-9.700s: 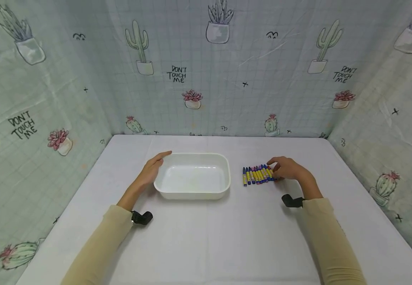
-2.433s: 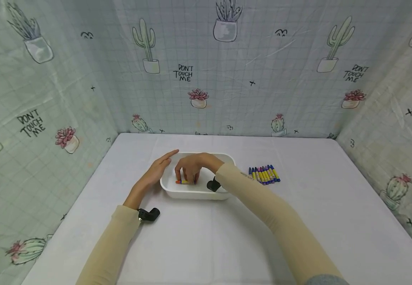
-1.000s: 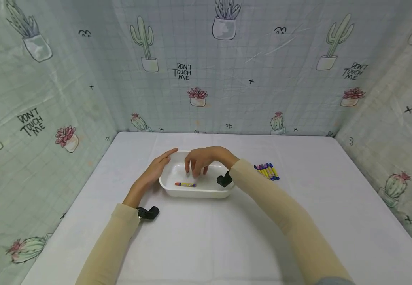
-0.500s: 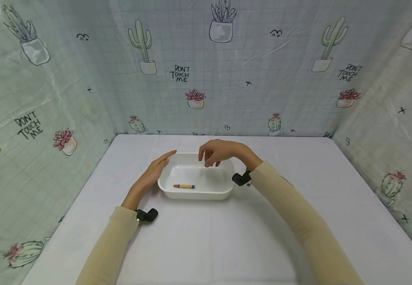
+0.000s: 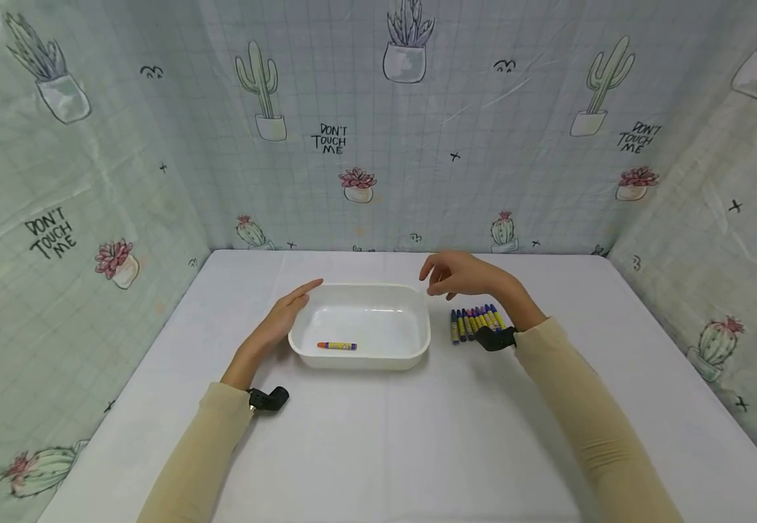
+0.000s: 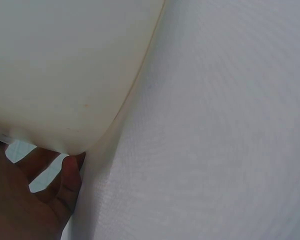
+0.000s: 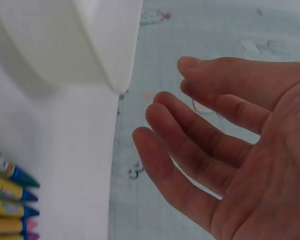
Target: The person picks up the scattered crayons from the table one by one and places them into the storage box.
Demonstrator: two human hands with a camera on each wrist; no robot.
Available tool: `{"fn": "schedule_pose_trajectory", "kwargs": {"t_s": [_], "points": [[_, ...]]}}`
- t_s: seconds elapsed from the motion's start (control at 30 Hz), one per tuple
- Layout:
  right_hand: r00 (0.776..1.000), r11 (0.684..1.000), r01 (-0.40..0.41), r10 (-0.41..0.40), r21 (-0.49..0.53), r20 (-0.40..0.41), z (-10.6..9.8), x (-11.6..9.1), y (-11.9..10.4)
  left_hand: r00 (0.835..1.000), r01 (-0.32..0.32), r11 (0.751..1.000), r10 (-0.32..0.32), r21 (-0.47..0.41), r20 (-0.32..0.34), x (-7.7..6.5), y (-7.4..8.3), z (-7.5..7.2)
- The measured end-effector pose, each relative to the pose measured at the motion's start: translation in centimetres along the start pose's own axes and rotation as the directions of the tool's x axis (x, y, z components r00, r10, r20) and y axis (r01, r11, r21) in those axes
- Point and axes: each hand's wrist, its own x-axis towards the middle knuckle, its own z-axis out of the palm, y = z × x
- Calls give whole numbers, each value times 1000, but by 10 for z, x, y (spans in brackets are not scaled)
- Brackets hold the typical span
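A white rectangular tray (image 5: 378,362) sits on the table, with one orange-tipped crayon (image 5: 337,346) lying inside near its front wall. My left hand (image 5: 280,317) rests against the tray's left end, index finger stretched along the back left corner; in the left wrist view its fingertips touch the outer wall. To the right of the tray, several crayons (image 5: 469,325) in yellow wrappers lie side by side in a row, partly hidden behind the right wrist. My right hand (image 5: 460,274) hovers between tray and row, fingers loosely bent and holding nothing, as the right wrist view confirms.
A white cloth (image 5: 378,450) covers the table. Patterned fabric with cactus drawings (image 5: 352,102) hangs behind and along both sides. Each wrist carries a small black camera, the left one (image 5: 269,399) in front of the tray's left corner.
Earlier my right hand placed the orange-tipped crayon in the tray and let it go. It has since lifted and moved right, past the tray's rim. The left hand stays at the tray.
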Motion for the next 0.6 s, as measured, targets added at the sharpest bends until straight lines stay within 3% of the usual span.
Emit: {"fn": "schedule_pose_trajectory", "kwargs": {"t_s": [0.33,0.6], "points": [[986,995,-95,99,36,-133,-9,-39,45,1000,-9,1000,9,1,1,0,2,0],[946,967,-243,254,81,-201,-2,-64,82,1000,-8,1000,8,22,0,-3,3,1]]}}
